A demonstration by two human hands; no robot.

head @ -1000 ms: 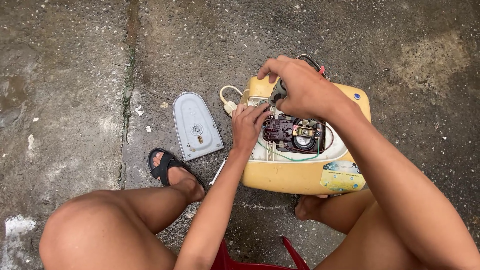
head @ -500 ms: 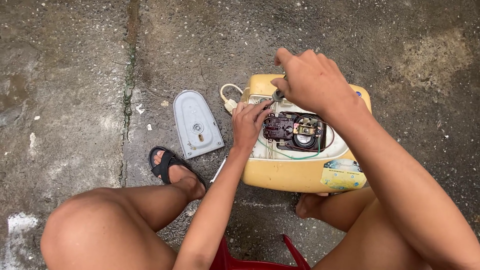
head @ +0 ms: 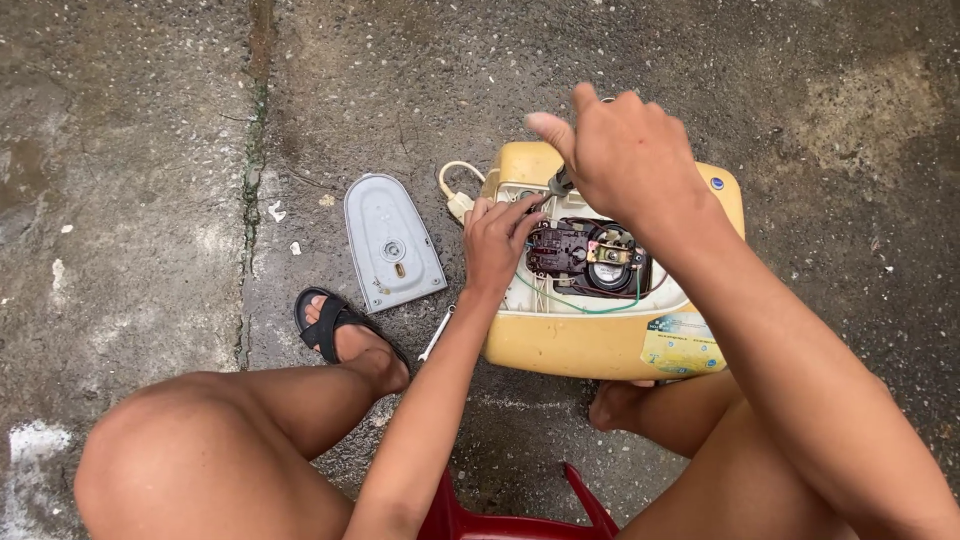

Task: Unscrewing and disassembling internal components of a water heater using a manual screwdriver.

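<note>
While right hand [head: 625, 160] grips a dark tool [head: 561, 181], left hand [head: 497, 243] steadies yellow appliance [head: 560, 345], fingers curled.

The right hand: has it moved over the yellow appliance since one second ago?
Yes. The right hand has shifted slightly toward the yellow appliance's far edge, off the black part.
</note>
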